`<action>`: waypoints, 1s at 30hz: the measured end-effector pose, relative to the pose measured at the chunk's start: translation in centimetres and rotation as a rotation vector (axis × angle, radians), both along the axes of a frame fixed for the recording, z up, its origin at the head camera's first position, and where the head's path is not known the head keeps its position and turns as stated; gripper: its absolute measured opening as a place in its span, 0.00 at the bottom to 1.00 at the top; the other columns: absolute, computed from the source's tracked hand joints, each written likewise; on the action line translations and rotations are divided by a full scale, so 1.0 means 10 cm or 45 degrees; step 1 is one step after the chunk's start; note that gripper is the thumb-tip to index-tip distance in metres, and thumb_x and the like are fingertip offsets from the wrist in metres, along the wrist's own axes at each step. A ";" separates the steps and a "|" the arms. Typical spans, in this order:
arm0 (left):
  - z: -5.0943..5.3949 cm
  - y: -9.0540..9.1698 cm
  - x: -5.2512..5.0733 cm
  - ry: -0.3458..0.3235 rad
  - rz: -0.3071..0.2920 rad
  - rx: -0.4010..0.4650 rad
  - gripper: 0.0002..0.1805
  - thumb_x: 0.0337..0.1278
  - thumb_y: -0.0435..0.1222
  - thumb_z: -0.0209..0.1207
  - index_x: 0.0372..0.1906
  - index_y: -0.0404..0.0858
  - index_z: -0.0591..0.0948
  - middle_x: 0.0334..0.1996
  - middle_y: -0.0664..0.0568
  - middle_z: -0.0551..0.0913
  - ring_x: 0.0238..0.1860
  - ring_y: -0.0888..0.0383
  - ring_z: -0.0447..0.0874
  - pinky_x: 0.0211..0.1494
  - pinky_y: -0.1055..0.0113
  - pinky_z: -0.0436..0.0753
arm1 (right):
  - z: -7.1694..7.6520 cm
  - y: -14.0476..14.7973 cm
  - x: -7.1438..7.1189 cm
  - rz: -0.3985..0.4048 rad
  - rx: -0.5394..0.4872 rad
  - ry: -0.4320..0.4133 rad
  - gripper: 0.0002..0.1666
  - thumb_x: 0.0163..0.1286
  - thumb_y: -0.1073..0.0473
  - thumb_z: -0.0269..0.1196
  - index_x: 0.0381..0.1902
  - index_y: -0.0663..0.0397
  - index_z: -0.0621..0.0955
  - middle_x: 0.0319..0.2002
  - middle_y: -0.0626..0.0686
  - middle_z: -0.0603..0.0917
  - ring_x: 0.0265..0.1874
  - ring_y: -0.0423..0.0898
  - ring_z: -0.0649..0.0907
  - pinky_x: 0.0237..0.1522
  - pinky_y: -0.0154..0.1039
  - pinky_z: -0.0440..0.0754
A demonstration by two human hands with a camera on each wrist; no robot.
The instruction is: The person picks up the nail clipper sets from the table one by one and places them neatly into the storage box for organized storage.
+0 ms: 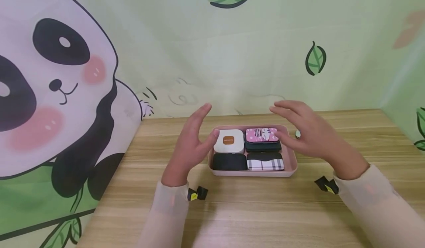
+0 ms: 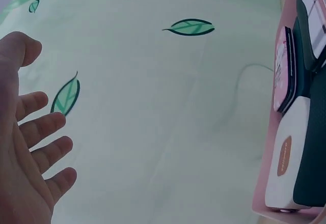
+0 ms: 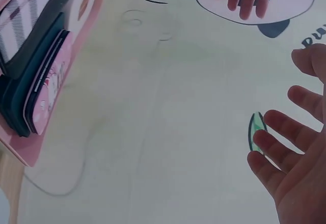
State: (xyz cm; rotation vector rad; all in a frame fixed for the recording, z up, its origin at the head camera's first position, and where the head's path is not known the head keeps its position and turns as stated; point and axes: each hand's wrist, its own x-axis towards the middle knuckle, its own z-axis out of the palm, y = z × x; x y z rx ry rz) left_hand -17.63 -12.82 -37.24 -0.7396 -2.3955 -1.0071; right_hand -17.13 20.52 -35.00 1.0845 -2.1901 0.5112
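A pink tray (image 1: 291, 163) sits on the wooden table between my two hands. At its back left is a white case (image 1: 220, 144) with a brown label. A pink cartoon-printed case (image 1: 257, 135) lies on top of a dark case (image 1: 265, 147) at the back right. In front are a black case (image 1: 230, 162) and a plaid case (image 1: 265, 164) with a dark flap. My left hand (image 1: 189, 144) hovers by the tray's left side, fingers spread and holding nothing. Over the right side, my right hand (image 1: 310, 131) is likewise spread, its palm bare in the right wrist view.
The wooden table (image 1: 259, 207) reaches back to a light green cloth (image 1: 232, 63) printed with leaves and a large panda (image 1: 66, 89). A small pale green thing (image 1: 297, 134) shows partly behind my right hand; its kind cannot be told.
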 end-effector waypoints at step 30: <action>0.21 0.14 0.28 0.410 -0.219 -0.051 0.45 0.66 0.64 0.48 0.75 0.35 0.63 0.76 0.43 0.62 0.76 0.47 0.61 0.75 0.47 0.64 | 0.13 0.03 0.20 0.124 -0.243 0.107 0.38 0.73 0.39 0.55 0.63 0.67 0.76 0.61 0.65 0.78 0.60 0.60 0.76 0.71 0.32 0.63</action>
